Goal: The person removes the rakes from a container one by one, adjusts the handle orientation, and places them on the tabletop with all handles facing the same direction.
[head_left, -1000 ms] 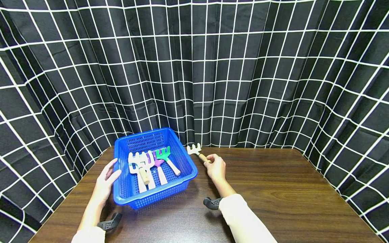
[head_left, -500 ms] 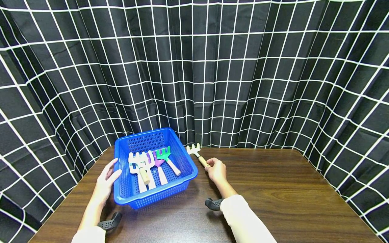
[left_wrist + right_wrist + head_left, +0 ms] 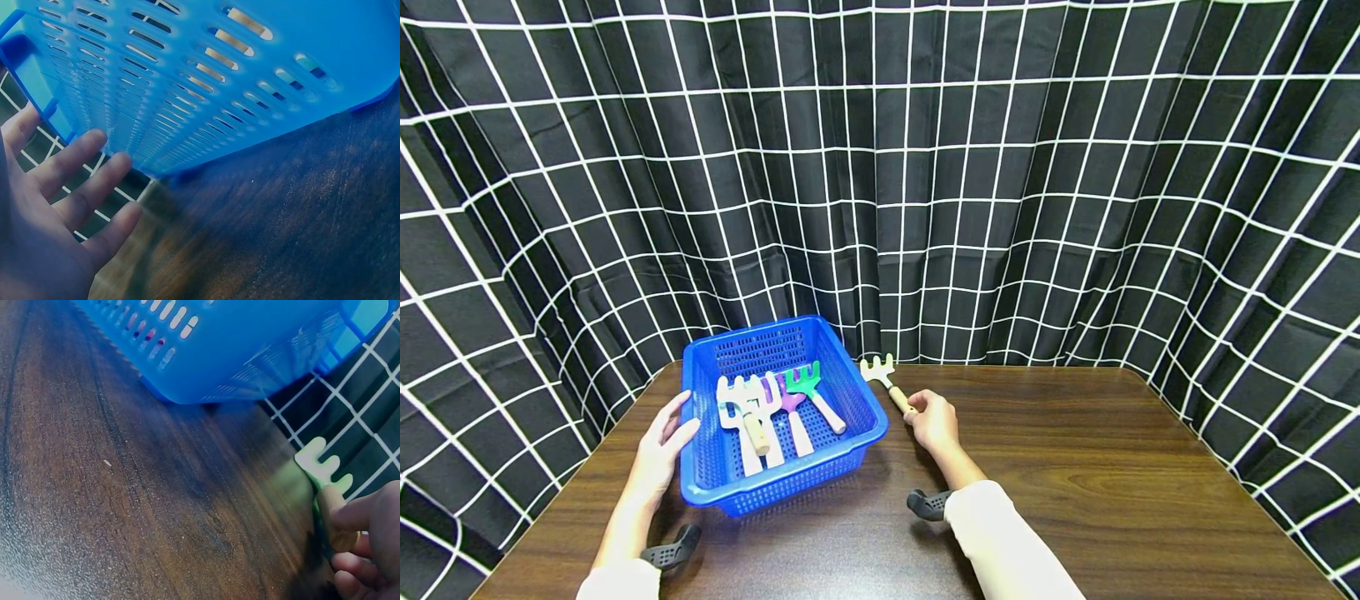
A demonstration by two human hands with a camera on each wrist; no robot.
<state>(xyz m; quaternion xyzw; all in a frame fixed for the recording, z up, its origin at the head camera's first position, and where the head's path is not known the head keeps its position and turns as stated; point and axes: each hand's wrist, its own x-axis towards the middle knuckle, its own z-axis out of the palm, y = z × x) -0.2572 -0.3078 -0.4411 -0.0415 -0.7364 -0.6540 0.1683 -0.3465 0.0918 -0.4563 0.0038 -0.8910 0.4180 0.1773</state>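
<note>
A blue slotted basket [image 3: 857, 400] stands at the table's back left and holds several small garden tools, among them a green rake [image 3: 806, 383], a purple one [image 3: 787, 398] and white ones [image 3: 741, 400]. My left hand [image 3: 664, 450] lies with straight fingers [image 3: 81, 156] against the basket's left wall [image 3: 206, 81]. My right hand [image 3: 934, 421] pinches the wooden handle of a small cream rake [image 3: 880, 371] just right of the basket. The right wrist view shows its fingers [image 3: 362, 515] curled round the handle, with the rake's head [image 3: 322, 465] just off the basket [image 3: 250, 344].
The table [image 3: 1112, 483] is dark brown wood. A black curtain with a white grid [image 3: 1000, 208] hangs close behind and around it. Black wrist mounts [image 3: 928, 502] sit under both forearms.
The right hand with the cream rake has drawn slightly nearer and lower on the table. The left hand and the basket have stayed in place.
</note>
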